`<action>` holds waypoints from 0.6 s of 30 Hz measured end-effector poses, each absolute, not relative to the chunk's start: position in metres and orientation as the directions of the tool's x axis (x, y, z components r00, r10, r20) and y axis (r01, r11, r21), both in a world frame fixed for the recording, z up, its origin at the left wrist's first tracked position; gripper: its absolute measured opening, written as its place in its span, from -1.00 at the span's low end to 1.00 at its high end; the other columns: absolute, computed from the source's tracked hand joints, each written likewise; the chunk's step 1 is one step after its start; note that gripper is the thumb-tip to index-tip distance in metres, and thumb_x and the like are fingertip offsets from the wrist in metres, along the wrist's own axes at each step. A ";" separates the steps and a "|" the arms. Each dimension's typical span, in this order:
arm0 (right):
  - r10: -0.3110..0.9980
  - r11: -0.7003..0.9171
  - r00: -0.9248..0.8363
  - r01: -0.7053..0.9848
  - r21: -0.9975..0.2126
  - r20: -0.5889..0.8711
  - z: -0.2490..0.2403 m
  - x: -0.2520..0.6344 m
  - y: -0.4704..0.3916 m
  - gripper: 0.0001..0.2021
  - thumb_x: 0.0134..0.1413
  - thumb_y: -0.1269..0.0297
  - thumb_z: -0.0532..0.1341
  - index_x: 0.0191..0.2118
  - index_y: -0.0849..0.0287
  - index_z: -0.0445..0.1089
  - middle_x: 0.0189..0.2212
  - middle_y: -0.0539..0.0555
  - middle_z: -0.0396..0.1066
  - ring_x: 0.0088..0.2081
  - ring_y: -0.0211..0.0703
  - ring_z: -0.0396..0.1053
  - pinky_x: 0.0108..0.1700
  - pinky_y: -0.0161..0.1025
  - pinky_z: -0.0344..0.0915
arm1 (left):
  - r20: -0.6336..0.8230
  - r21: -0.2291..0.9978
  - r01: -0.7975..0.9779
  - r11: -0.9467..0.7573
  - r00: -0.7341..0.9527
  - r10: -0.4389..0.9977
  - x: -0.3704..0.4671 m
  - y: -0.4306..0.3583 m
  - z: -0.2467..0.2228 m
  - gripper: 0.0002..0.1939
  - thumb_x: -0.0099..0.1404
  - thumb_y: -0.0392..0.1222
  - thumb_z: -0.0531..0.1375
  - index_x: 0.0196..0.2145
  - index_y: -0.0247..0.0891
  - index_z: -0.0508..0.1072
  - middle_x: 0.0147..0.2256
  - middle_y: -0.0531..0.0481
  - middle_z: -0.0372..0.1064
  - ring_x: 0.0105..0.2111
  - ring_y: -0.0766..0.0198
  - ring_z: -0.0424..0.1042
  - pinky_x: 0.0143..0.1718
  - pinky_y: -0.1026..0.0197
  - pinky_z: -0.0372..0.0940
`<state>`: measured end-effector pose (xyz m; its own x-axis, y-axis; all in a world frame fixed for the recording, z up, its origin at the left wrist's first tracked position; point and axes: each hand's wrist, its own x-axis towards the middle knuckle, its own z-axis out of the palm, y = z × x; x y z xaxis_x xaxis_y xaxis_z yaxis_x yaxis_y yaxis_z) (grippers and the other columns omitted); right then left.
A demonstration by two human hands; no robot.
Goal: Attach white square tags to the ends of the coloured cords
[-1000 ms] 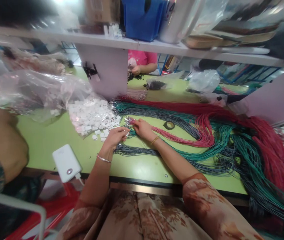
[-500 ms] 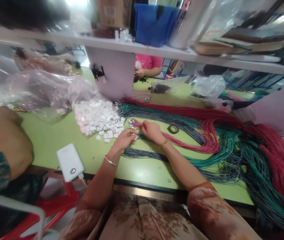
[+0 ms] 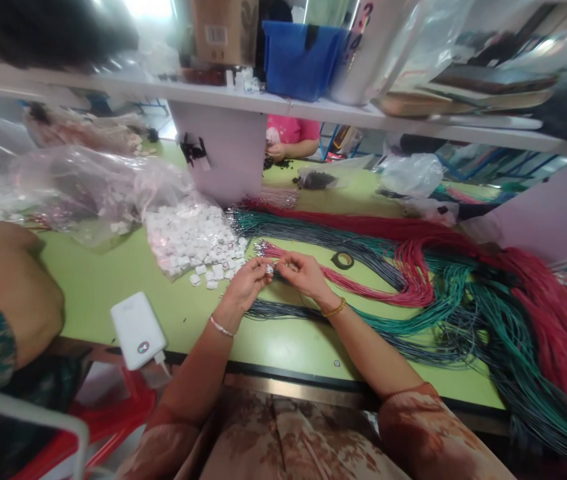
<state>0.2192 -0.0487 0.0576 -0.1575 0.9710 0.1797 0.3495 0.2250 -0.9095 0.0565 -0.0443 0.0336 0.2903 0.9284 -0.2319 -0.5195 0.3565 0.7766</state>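
Note:
Between thumb and fingertips, my left hand (image 3: pixel 249 285) pinches a small white plastic connector (image 3: pixel 269 269). Close by on its right, my right hand (image 3: pixel 309 276) is closed in a pinch on a thin wire, whose end is at the connector; whether it is inserted cannot be made out. Just behind both hands lies a bundle of pink-red wires (image 3: pixel 353 283) with metal-tipped ends. Dark grey wires (image 3: pixel 283 309) and green wires (image 3: pixel 403 323) run beneath and beside my right wrist. Left of my hands, loose white connectors (image 3: pixel 198 240) spill from a clear plastic bag (image 3: pixel 163 175).
A roll of black tape (image 3: pixel 342 260) lies behind the wires. A white power bank (image 3: pixel 138 330) with a cable sits at the table's front edge. Overhead, a shelf (image 3: pixel 243 97) carries a blue bin (image 3: pixel 303 61). A co-worker's arm (image 3: pixel 18 287) is at left; another person works opposite.
My right hand has come away from the pink-red wire ends and moved slightly down toward the connector, now pinching a wire. My left hand still holds the connector. The view has shifted slightly.

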 end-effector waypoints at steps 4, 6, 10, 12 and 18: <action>0.978 0.195 -0.126 0.293 -0.936 0.164 0.049 0.221 -0.052 -0.75 0.00 0.13 0.18 -0.52 0.20 0.28 -0.62 -0.08 0.16 -0.56 -0.35 0.01 -0.50 -0.34 0.00 | -0.229 0.731 -0.566 0.381 0.322 0.919 0.057 -0.044 0.031 -0.86 0.11 -0.33 0.30 -0.32 -0.34 0.47 -0.44 0.02 0.36 -0.44 0.40 0.33 -0.34 0.33 0.26; 0.974 0.208 -0.147 0.274 -0.939 0.173 0.046 0.221 -0.053 -0.75 0.01 0.13 0.17 -0.53 0.19 0.25 -0.63 -0.08 0.15 -0.55 -0.35 0.02 -0.49 -0.34 0.00 | -0.228 0.711 -0.585 0.391 0.334 0.915 0.057 -0.043 0.030 -0.88 0.12 -0.34 0.29 -0.33 -0.34 0.47 -0.39 -0.01 0.38 -0.43 0.40 0.33 -0.36 0.33 0.26; 0.965 0.233 -0.186 0.265 -0.936 0.187 0.040 0.221 -0.052 -0.74 0.02 0.14 0.15 -0.54 0.19 0.23 -0.62 -0.08 0.17 -0.54 -0.34 0.05 -0.48 -0.34 0.01 | -0.225 0.691 -0.600 0.403 0.351 0.909 0.055 -0.042 0.029 -0.88 0.12 -0.35 0.28 -0.33 -0.35 0.47 -0.30 -0.07 0.42 -0.41 0.40 0.34 -0.36 0.32 0.26; 0.966 0.229 -0.179 0.273 -0.934 0.185 0.040 0.220 -0.052 -0.75 0.03 0.15 0.14 -0.54 0.18 0.23 -0.63 -0.08 0.16 -0.55 -0.34 0.05 -0.48 -0.34 0.00 | -0.219 0.697 -0.595 0.401 0.355 0.909 0.055 -0.042 0.030 -0.87 0.11 -0.34 0.29 -0.32 -0.35 0.47 -0.31 -0.07 0.43 -0.42 0.40 0.34 -0.36 0.32 0.26; 0.945 0.322 -0.187 0.411 -0.853 0.267 0.039 0.217 -0.054 -0.79 0.04 0.22 0.14 -0.54 0.18 0.23 -0.64 -0.08 0.16 -0.55 -0.33 0.05 -0.48 -0.34 0.00 | -0.211 0.777 -0.533 0.335 0.282 0.936 0.060 -0.044 0.030 -0.79 0.05 -0.28 0.35 -0.32 -0.35 0.49 -0.40 -0.02 0.42 -0.45 0.40 0.34 -0.37 0.33 0.26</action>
<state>0.2175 -0.0535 0.0392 -0.1865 0.9455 0.2671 0.4107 0.3220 -0.8531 0.0598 -0.0441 0.0296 0.2820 0.9360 -0.2106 -0.5326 0.3352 0.7771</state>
